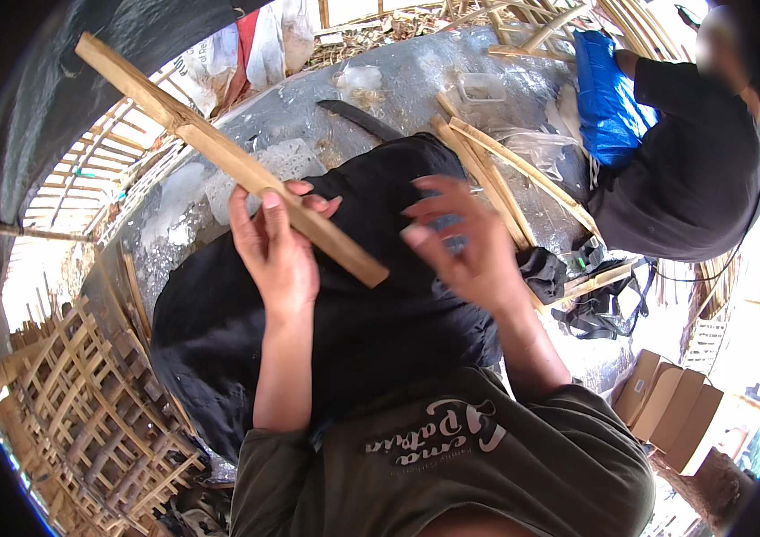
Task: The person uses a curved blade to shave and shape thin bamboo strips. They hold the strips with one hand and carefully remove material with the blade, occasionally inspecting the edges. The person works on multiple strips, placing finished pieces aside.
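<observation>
My left hand (280, 255) grips a long piece of split bamboo (228, 161), thumb on top and fingers curled around its underside. The piece slants from the upper left down to the middle, above my lap, and has a thicker joint partway along. To the right of its near end, my right hand (465, 242) hangs in the air with nothing in it. Its fingers are spread and slightly smeared by motion. Black cloth (344, 331) covers my legs beneath both hands. Beyond my knees a dark curved blade (357, 118) lies on the grey sheet (416, 72).
More bamboo strips (514, 170) lie to my right, beside a clear plastic tub (483, 87). At the far right sits another person (684, 170) in dark clothes, near a blue bag (608, 98). A woven bamboo lattice (84, 403) stands at the left; a cardboard box (666, 407) is at the lower right.
</observation>
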`<state>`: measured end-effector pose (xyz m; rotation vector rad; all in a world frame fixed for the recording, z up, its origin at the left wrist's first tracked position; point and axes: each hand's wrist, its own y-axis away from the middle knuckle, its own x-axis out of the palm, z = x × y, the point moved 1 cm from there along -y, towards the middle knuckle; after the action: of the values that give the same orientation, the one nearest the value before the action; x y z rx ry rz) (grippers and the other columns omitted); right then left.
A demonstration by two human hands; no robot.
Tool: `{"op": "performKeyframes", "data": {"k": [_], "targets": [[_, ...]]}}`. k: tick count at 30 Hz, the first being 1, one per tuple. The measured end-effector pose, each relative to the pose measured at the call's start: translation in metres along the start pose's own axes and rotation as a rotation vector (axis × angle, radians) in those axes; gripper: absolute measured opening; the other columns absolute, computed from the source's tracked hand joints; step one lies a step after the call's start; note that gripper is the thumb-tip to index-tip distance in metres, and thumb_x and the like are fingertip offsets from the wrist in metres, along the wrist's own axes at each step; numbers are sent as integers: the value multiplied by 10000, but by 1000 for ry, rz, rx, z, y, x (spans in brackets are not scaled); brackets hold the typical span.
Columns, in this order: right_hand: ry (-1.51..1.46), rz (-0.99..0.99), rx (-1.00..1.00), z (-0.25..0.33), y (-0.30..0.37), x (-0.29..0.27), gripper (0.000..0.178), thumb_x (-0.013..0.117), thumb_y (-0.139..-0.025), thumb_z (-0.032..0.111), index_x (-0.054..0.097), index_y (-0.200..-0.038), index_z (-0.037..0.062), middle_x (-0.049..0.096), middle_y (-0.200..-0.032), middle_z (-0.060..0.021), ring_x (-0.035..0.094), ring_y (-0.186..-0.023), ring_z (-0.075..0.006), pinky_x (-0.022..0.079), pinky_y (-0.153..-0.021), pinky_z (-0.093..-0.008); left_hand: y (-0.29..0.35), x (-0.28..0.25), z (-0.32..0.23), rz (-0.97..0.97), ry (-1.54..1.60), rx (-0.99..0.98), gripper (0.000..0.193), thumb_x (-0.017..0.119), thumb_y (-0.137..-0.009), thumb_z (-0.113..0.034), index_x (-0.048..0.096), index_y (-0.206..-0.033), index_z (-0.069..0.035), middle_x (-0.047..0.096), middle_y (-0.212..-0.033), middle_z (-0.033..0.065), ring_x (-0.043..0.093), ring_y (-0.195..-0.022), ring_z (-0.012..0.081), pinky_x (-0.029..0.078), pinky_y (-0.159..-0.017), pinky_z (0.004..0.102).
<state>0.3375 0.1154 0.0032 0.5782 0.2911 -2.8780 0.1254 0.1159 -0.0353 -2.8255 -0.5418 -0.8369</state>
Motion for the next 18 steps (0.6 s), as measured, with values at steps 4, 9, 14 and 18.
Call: {"op": "performKeyframes", "data": {"k": [4, 9, 14, 18], "targets": [[290, -221, 211, -67, -7, -52, 277, 723, -915, 191, 636, -1102, 7, 744, -867, -162, 751, -799, -254, 584, -666, -357, -15, -10, -18, 7, -190, -28, 320, 486, -1068, -178, 406, -1351, -53, 636, -964, 137, 613, -710, 156, 565, -662, 327], [689, -47, 374, -160, 21, -74, 311, 703, -902, 299, 661, -1104, 65, 751, -860, -110, 726, -835, -328, 557, -738, -434, -19, -14, -15, 9, -382, -67, 335, 508, -1062, -176, 436, -1361, -42, 605, -929, 92, 534, -687, 101, 449, -569, 236], [682, 46, 403, -203, 31, -58, 354, 697, -897, 335, 658, -1107, 53, 739, -948, -159, 713, -903, -345, 553, -775, -445, -14, -8, -6, 1, -402, -68, 302, 496, -1060, -138, 451, -1332, -17, 617, -864, 55, 507, -622, 34, 424, -524, 194], [815, 34, 380, -210, 32, -44, 414, 708, -872, 350, 631, -1150, 53, 702, -1015, -185, 689, -951, -382, 548, -806, -480, -13, -12, -5, 13, -435, -97, 347, 553, -1037, -140, 456, -1346, -16, 617, -868, 50, 503, -631, 38, 418, -524, 195]]}}
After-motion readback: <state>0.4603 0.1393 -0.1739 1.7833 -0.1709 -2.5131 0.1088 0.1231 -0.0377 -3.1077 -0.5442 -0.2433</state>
